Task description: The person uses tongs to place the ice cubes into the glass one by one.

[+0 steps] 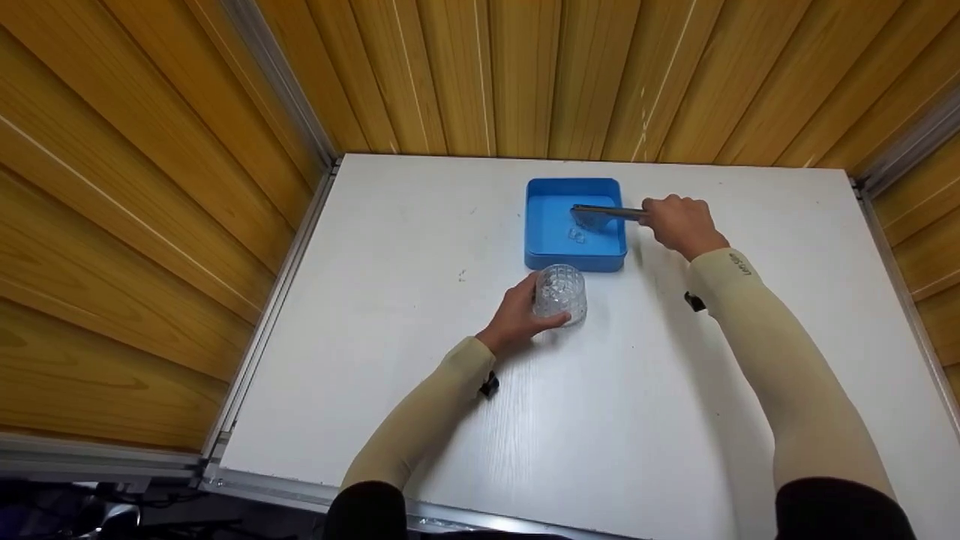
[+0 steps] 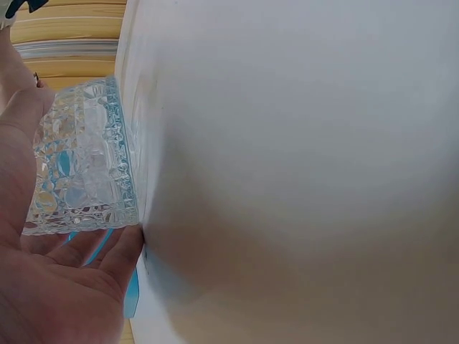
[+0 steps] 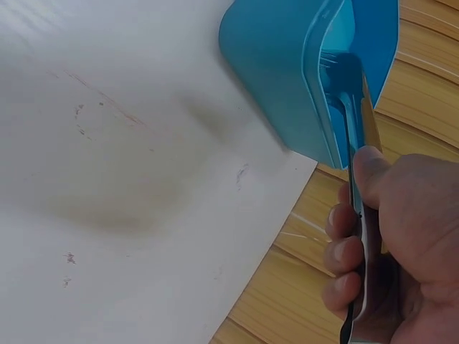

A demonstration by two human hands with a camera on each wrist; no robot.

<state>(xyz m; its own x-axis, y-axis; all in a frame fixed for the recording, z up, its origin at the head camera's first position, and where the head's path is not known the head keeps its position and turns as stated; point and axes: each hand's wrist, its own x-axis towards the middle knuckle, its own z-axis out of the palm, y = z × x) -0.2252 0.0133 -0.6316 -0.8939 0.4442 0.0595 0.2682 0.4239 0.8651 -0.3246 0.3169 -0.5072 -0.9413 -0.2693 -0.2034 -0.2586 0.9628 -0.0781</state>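
My left hand point(image 1: 516, 318) grips a clear patterned glass tumbler point(image 1: 561, 294), thumb on one side and fingers on the other. The left wrist view shows the tumbler point(image 2: 86, 158) close to the table surface, its faceted wall between thumb and fingers. My right hand point(image 1: 681, 223) holds metal tongs point(image 1: 611, 212) by the handle, with their far end inside a blue square box point(image 1: 576, 262). A few small clear cubes point(image 1: 576, 236) lie on the box floor beside that end. In the right wrist view the fingers wrap the tongs point(image 3: 369, 272), whose tips are partly hidden by the box wall.
The white table point(image 1: 390, 315) carries the box toward its back edge, with the tumbler just in front of it. Wood-patterned walls point(image 1: 517, 82) stand behind and at both sides, with metal rails point(image 1: 289, 262) along the table's edges.
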